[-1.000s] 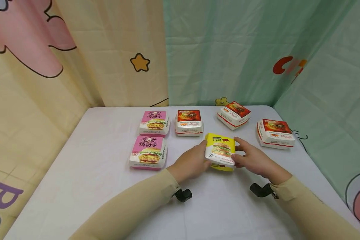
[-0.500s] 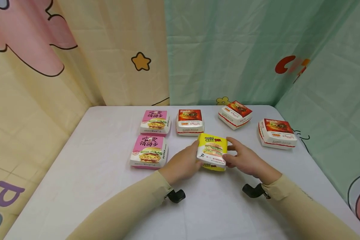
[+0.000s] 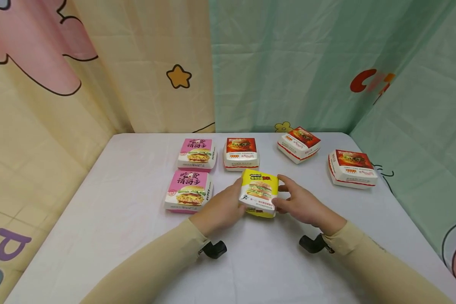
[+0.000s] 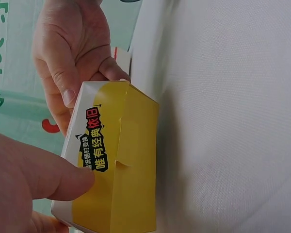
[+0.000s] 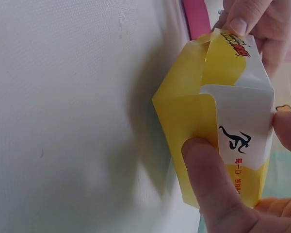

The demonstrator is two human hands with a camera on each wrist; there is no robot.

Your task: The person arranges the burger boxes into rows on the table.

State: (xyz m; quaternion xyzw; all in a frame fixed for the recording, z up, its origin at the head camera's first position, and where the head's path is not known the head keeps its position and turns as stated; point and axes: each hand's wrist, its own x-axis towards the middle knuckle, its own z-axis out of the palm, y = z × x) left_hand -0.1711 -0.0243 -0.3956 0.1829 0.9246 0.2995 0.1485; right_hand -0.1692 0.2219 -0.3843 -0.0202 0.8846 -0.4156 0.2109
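Observation:
Both hands hold a yellow and white burger box (image 3: 259,190) between them near the middle of the table. My left hand (image 3: 222,211) grips its left side, with the thumb across the printed front face, as the left wrist view shows. On the opposite side my right hand (image 3: 302,202) grips the box, its thumb (image 5: 208,174) pressing the yellow side wall. The lid is closed, and a shadow lies on the cloth beside the box. Just left of the hands sits a pink burger box (image 3: 188,190), with a second pink box (image 3: 197,154) behind it.
A red and white burger box (image 3: 241,154) stands behind the held one. Further right are a turned red and white box (image 3: 299,144) and another red box (image 3: 352,168) near the right edge. Patterned curtains (image 3: 167,101) enclose the white table (image 3: 110,202).
Both hands have carried the yellow burger box to the left, toward the pink boxes. Their grip looks the same, and the other boxes have stayed put.

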